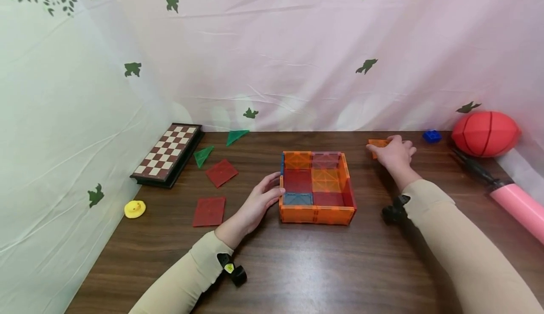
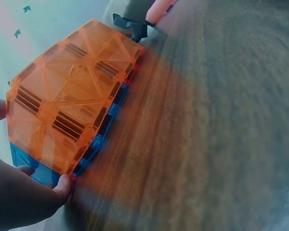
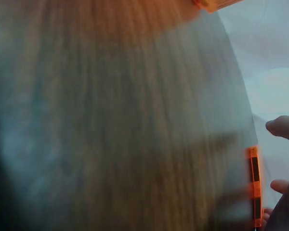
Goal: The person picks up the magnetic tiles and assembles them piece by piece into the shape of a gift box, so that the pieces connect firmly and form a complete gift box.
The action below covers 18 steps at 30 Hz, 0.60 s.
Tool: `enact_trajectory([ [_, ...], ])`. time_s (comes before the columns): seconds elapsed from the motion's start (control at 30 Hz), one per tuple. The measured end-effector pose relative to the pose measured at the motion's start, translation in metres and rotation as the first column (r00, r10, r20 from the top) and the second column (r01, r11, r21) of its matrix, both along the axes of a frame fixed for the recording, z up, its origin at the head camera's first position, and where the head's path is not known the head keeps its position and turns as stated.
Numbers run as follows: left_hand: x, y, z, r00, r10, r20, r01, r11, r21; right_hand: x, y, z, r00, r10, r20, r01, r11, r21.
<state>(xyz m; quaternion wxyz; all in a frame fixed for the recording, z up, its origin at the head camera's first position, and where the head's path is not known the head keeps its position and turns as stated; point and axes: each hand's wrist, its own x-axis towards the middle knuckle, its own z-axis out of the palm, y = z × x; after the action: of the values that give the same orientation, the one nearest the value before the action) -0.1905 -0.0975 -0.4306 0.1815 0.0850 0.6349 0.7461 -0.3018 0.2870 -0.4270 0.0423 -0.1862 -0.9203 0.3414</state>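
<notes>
A low square box of magnetic tiles [image 1: 315, 215] stands on the table, its walls mostly orange with red, purple and blue parts. My left hand [image 1: 260, 199] rests at its left side, thumb at the near left corner. The left wrist view shows an orange wall [image 2: 70, 96] and a blue tile [image 2: 33, 166] beside the thumb [image 2: 61, 190]. At the back right, my right hand [image 1: 395, 153] reaches over a separate orange tile [image 1: 378, 144], partly hidden. In the right wrist view its fingers [image 3: 282, 127] spread near that tile's edge [image 3: 255, 187].
Red square tiles [image 1: 209, 211] and green triangle tiles [image 1: 204, 156] lie left of the box. Farther left are a checkered board [image 1: 167, 151] and a yellow duck [image 1: 134, 209]. A blue block [image 1: 431, 136], red ball [image 1: 486, 134] and pink pump-like tube [image 1: 518, 207] sit at right.
</notes>
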Motion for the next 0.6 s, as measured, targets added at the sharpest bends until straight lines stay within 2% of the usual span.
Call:
enact_trajectory([
  [0.13, 0.001, 0.000, 0.000, 1.000, -0.004, 0.003, 0.004, 1.000, -0.005, -0.003, 0.000, -0.003, 1.000, -0.019, 0.014, 0.018, 0.999, 0.031],
  [0.33, 0.000, 0.000, 0.000, 1.000, -0.006, -0.007, 0.006, 1.000, 0.002, -0.004, 0.005, -0.005, 1.000, 0.028, -0.005, -0.028, 0.999, 0.045],
  [0.47, -0.001, -0.001, -0.001, 1.000, -0.009, -0.006, 0.009, 1.000, 0.002, -0.004, 0.004, -0.001, 0.994, 0.096, -0.058, -0.093, 0.994, 0.048],
  [0.6, 0.000, -0.001, -0.001, 1.000, -0.006, 0.001, 0.006, 1.000, 0.006, -0.006, -0.004, 0.011, 0.963, 0.216, -0.158, -0.213, 0.976, 0.036],
])
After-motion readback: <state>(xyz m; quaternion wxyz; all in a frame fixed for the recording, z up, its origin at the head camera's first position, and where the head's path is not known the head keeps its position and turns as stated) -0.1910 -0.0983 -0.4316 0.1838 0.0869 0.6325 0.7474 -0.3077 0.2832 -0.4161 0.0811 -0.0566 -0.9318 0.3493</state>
